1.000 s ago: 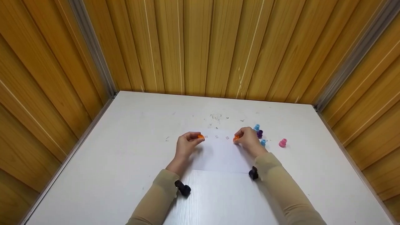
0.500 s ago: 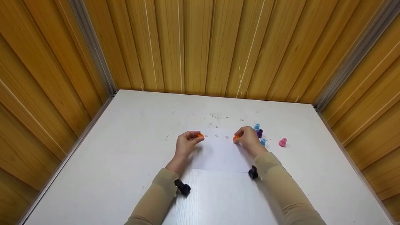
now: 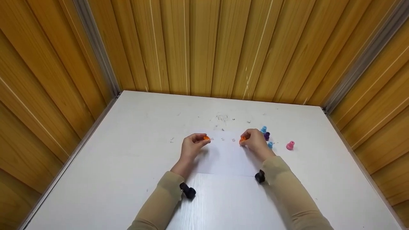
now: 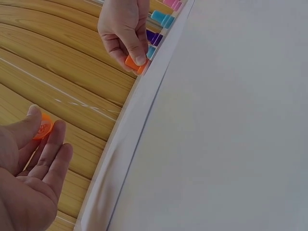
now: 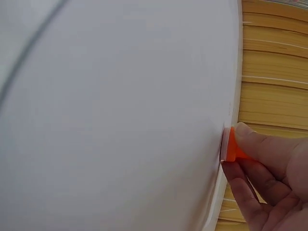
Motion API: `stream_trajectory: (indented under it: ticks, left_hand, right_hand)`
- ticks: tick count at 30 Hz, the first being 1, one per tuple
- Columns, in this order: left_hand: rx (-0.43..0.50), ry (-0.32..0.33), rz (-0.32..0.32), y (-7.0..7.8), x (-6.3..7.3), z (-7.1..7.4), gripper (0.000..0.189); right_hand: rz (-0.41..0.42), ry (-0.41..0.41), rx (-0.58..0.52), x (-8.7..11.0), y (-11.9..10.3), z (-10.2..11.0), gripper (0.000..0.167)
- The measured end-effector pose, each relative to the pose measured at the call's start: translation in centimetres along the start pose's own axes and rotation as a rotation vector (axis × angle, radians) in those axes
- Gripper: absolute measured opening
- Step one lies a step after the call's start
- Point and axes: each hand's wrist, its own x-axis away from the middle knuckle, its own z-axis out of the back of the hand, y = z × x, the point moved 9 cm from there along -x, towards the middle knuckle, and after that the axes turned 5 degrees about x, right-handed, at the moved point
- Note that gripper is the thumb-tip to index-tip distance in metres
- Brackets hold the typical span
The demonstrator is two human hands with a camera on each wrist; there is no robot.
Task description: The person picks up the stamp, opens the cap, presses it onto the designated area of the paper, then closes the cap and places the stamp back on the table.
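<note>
While the left hand [image 3: 191, 147] pinches an orange cap [image 4: 45, 126] at left, the right hand [image 3: 256, 141] grips the orange stamp [image 5: 232, 147]. It sits base-down on the paper [image 3: 223, 163] at far right, beside three prints [image 3: 223, 139].

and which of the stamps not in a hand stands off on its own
The pink stamp, farthest right in the head view; the two blue stamps and the purple stamp are bunched close by the right hand.

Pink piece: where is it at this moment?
In the head view, the pink piece stands on the white table, right of the right hand, with a light-blue piece nearest on its left.
</note>
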Motion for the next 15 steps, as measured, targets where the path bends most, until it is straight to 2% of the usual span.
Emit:
stream_trajectory:
  ticks: [5,7,11,15]
  left_hand:
    - [-0.008,-0.025,-0.004,0.3,-0.1,-0.2,0.032]
    - [0.000,-0.036,-0.007,0.5,0.0,-0.4,0.033]
    - [0.013,-0.053,-0.011,0.6,0.1,-0.8,0.032]
    - [0.009,-0.084,-0.025,0.7,0.3,-1.4,0.032]
  right_hand:
    - [0.015,0.153,-0.172,0.7,-1.3,2.8,0.028]
    - [0.010,0.179,-0.265,1.4,-1.5,3.2,0.032]
    - [0.023,0.188,-0.425,2.3,-1.8,2.4,0.034]
    - [0.029,0.158,-0.590,3.2,-2.2,0.2,0.032]
